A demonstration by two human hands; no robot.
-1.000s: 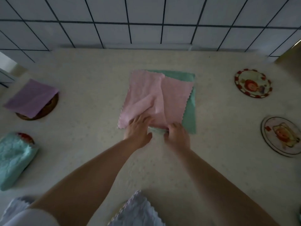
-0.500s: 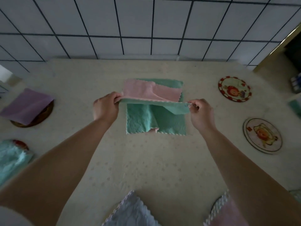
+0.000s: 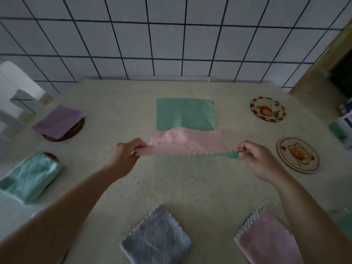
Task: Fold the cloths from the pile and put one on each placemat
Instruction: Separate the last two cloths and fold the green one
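I note a dim, flat, bluish cast over the whole head view. Wall tiles (image 3: 165, 40) bow outward from wide-angle distortion. Left hand (image 3: 126, 156) shows motion blur; frame edges go soft. Faint shadows on desk (image 3: 182, 187).

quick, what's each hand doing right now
Left hand: pinching a corner of the pink cloth.
Right hand: pinching the pink cloth's opposite corner.

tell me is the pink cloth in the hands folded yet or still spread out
Spread out, not folded: the left hand and right hand pinch the pink cloth by its near corners, stretched in one layer.
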